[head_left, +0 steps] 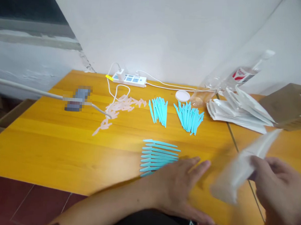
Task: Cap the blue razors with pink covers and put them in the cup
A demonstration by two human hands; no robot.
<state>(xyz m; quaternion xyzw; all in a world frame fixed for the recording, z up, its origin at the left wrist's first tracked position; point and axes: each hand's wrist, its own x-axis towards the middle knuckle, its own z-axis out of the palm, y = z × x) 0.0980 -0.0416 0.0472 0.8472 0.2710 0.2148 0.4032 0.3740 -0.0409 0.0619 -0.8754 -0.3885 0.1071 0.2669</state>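
My left hand [181,185] reaches over the front of the table with its fingers spread and nothing in them. Just beyond it lies a row of slim turquoise plastic sticks [159,152], each with a wider, blade-like end at the left; my hand hides part of the row. In my right hand [276,181], pinched between thumb and fingers, is a white bag [241,169], tilted and blurred by motion. Farther back lie two fanned piles of turquoise sticks, a left pile [158,110] and a right pile [189,117].
Small pale pink pieces [120,105] lie scattered at left of centre. Behind them is a power strip [129,79] with white cables. A pixelated object [77,99], white lid [182,95], stacked white bags [239,109], bottle [244,74] and cardboard box [288,106] are around the table.
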